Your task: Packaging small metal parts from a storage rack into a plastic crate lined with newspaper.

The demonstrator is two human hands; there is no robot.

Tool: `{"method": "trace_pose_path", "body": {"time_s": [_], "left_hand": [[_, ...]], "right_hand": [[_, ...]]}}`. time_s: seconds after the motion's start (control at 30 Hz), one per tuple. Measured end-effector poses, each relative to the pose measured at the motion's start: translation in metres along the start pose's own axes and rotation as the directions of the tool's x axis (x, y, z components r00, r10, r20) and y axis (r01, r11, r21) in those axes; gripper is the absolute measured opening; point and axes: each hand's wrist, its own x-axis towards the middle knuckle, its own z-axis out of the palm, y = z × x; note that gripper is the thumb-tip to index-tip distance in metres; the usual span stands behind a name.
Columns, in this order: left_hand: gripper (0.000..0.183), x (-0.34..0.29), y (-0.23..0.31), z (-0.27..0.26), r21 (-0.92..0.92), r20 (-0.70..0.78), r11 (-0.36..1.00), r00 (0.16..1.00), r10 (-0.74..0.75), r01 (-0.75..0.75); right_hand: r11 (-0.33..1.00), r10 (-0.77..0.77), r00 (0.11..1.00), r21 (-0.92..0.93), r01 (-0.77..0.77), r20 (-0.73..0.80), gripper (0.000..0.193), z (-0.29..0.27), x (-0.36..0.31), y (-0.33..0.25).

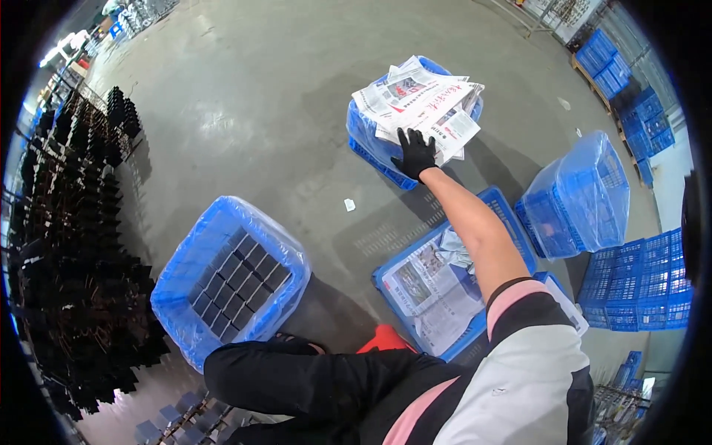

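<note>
Above grey floor [245, 89], the gloved right hand [417, 153] touches newspapers [423, 100].

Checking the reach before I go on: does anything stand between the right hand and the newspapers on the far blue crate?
Nothing visible does: the black-gloved right hand overlaps the near edge of the newspapers, which lie uncovered on top of the plastic-lined blue crate.

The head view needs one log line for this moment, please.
left hand: out of view | right hand: gloved, at newspapers | newspapers: atop blue crate
</note>
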Motion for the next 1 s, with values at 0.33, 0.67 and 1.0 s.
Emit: {"method": "trace_pose_path", "body": {"time_s": [0.33,0.67,1.0], "left_hand": [[0.049,0.009,0.026,-0.021,0.205,-0.092,0.962,0.976,0.200,-0.178],[0.042,0.023,0.020,-0.014,0.225,-0.075,0.911,0.926,0.369,-0.345],[0.041,0.060,0.005,-0.002,0.327,-0.096,0.823,0.850,0.517,-0.464]], "right_hand": [[0.998,-0.015,0.998,0.053,0.017,-0.055,0.030,0.038,0.036,0.033],[0.992,0.087,0.995,0.091,-0.091,0.044,0.028,-0.006,0.004,0.021],[0.927,0.190,0.963,0.357,-0.113,-0.189,0.028,-0.038,-0.035,0.041]]}}
